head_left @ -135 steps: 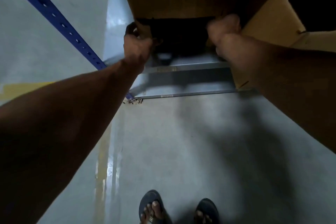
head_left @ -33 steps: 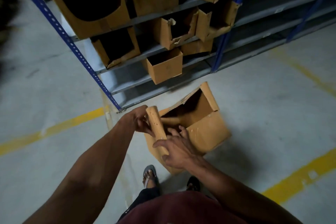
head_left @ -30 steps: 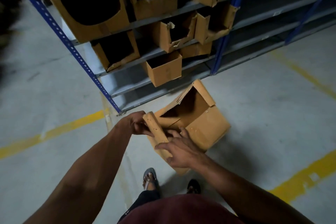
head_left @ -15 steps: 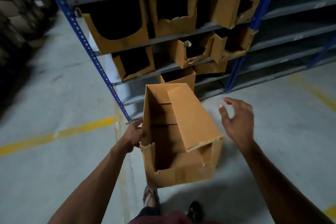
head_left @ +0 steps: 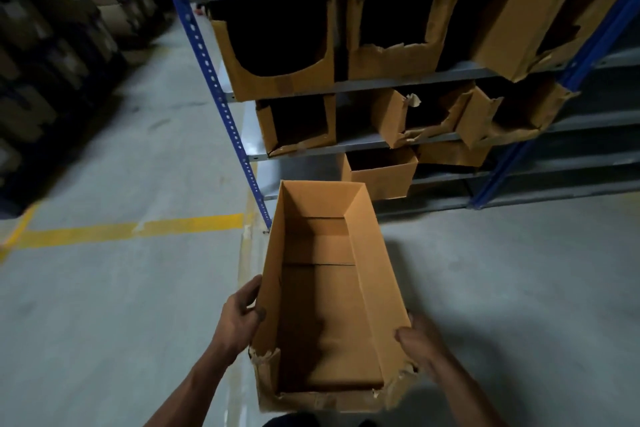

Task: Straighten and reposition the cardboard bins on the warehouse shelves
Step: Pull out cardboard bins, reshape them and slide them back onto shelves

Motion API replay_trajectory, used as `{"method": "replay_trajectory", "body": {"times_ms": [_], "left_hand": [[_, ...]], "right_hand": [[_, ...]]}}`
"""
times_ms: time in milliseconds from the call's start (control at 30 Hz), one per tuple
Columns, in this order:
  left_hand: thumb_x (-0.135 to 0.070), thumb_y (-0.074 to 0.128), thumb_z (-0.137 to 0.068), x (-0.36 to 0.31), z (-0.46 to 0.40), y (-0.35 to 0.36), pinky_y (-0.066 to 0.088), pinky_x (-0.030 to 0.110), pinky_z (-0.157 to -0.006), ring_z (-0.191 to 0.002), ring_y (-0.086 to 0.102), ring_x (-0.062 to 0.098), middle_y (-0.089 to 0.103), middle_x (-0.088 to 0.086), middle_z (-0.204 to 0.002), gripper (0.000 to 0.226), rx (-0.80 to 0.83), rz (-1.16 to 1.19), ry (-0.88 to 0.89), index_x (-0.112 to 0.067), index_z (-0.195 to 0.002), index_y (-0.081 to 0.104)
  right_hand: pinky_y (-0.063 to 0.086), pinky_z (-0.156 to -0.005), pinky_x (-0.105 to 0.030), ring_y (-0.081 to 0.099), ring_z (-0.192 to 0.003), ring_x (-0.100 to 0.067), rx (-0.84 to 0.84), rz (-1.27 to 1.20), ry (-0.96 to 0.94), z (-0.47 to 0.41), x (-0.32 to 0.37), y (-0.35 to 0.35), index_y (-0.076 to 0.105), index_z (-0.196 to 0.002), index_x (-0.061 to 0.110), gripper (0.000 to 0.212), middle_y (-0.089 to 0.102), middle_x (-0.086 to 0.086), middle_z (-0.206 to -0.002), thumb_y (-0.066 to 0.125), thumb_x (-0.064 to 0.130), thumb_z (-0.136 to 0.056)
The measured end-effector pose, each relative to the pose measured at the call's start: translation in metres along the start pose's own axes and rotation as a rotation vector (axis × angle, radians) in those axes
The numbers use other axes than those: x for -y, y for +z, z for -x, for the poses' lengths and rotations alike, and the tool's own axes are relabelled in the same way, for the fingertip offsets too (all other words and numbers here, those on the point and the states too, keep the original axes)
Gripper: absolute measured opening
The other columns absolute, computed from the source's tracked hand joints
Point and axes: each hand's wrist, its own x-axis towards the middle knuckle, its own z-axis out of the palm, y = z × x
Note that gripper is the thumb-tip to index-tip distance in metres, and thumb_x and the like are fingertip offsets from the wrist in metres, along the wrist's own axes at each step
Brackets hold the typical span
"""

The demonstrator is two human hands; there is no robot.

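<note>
I hold a long open-topped cardboard bin [head_left: 332, 305] in front of me, above the floor, its torn near end toward my body and its inside empty. My left hand [head_left: 240, 317] grips the bin's left wall near the torn corner. My right hand [head_left: 420, 345] grips the right wall, thumb on the rim. Ahead, the grey shelves [head_left: 415, 80] carry several torn cardboard bins, among them a big one with a curved cut-out [head_left: 277, 48] and a small box [head_left: 381, 172] jutting from a low shelf.
A blue perforated upright [head_left: 211, 80] stands just beyond the bin's far left corner; a second blue upright [head_left: 540, 121] slants at the right. Yellow floor lines [head_left: 131, 229] cross the grey concrete at left. Dark stacked goods [head_left: 52, 45] line the aisle's left side.
The bin came off the floor and turned open side up. Its flap is flat against the side now. My right hand, open in the air half a second ago, took the right wall.
</note>
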Motion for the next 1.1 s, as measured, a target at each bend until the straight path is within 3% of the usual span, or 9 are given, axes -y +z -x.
{"method": "replay_trajectory", "body": {"times_ms": [100, 233, 367, 500, 600, 767, 900, 1100], "left_hand": [[0.006, 0.063, -0.086, 0.018, -0.025, -0.012, 0.061, 0.040, -0.099, -0.124, 0.065, 0.001, 0.072, -0.027, -0.126, 0.065, -0.021, 0.010, -0.024, -0.031, -0.140, 0.063], [-0.017, 0.068, -0.087, 0.037, -0.068, -0.017, 0.060, 0.050, -0.102, -0.124, 0.067, 0.015, 0.070, -0.013, -0.136, 0.058, -0.058, 0.013, -0.071, -0.028, -0.143, 0.064], [-0.008, 0.067, -0.095, 0.060, -0.120, -0.010, 0.062, 0.036, -0.096, -0.106, 0.071, -0.004, 0.075, -0.029, -0.112, 0.039, -0.093, -0.038, -0.122, -0.037, -0.121, 0.073], [-0.015, 0.074, -0.093, 0.101, -0.182, 0.005, 0.061, 0.040, -0.100, -0.110, 0.072, 0.001, 0.077, -0.013, -0.120, 0.033, -0.121, -0.016, -0.187, -0.022, -0.125, 0.075], [-0.014, 0.076, -0.094, 0.133, -0.228, 0.021, 0.062, 0.036, -0.098, -0.108, 0.073, 0.001, 0.077, -0.012, -0.122, 0.035, -0.153, 0.046, -0.191, -0.020, -0.129, 0.074], [-0.013, 0.079, -0.095, 0.193, -0.287, 0.058, 0.062, 0.040, -0.098, -0.106, 0.076, 0.006, 0.076, -0.011, -0.126, 0.038, -0.207, 0.038, -0.195, -0.018, -0.132, 0.073], [0.000, 0.077, -0.093, 0.232, -0.321, 0.090, 0.063, 0.048, -0.097, -0.104, 0.078, 0.015, 0.078, -0.014, -0.119, 0.039, -0.239, 0.086, -0.213, -0.028, -0.120, 0.076], [-0.009, 0.073, -0.098, 0.261, -0.323, 0.118, 0.062, 0.048, -0.098, -0.119, 0.073, 0.012, 0.072, -0.017, -0.134, 0.045, -0.278, 0.018, -0.178, -0.022, -0.140, 0.068]], "right_hand": [[0.045, -0.049, -0.008, 0.066, -0.072, -0.006, -0.008, 0.053, -0.041, -0.015, 0.025, 0.008, 0.071, -0.093, 0.015, 0.035, 0.073, -0.003, -0.084, 0.053, -0.014, -0.087], [0.055, -0.075, -0.027, 0.073, -0.100, -0.029, -0.058, 0.160, -0.083, -0.055, 0.057, 0.023, 0.073, -0.113, 0.014, 0.037, 0.077, -0.009, -0.105, 0.056, -0.006, -0.088], [0.054, -0.093, -0.035, 0.069, -0.115, -0.033, -0.118, 0.291, -0.113, -0.109, 0.069, 0.049, 0.063, -0.139, 0.013, 0.052, 0.072, -0.013, -0.127, 0.062, 0.001, -0.089], [0.053, -0.103, -0.040, 0.065, -0.121, -0.035, -0.141, 0.292, -0.125, -0.179, 0.055, 0.077, 0.056, -0.147, 0.014, 0.057, 0.067, -0.015, -0.135, 0.061, 0.004, -0.091], [0.048, -0.111, -0.040, 0.062, -0.126, -0.035, -0.204, 0.228, -0.127, -0.239, 0.036, 0.097, 0.052, -0.151, 0.014, 0.056, 0.063, -0.015, -0.141, 0.061, 0.004, -0.097], [0.042, -0.113, -0.042, 0.058, -0.130, -0.039, -0.256, 0.212, -0.168, -0.334, -0.010, 0.131, 0.050, -0.153, 0.014, 0.055, 0.060, -0.017, -0.144, 0.062, 0.006, -0.099], [0.047, -0.112, -0.048, 0.059, -0.128, -0.039, -0.255, 0.214, -0.189, -0.392, -0.044, 0.147, 0.049, -0.154, 0.018, 0.057, 0.062, -0.016, -0.143, 0.061, 0.009, -0.099], [0.050, -0.107, -0.050, 0.060, -0.124, -0.042, -0.285, 0.259, -0.148, -0.408, -0.051, 0.154, 0.044, -0.156, 0.023, 0.059, 0.062, -0.017, -0.141, 0.057, 0.011, -0.100]]}}
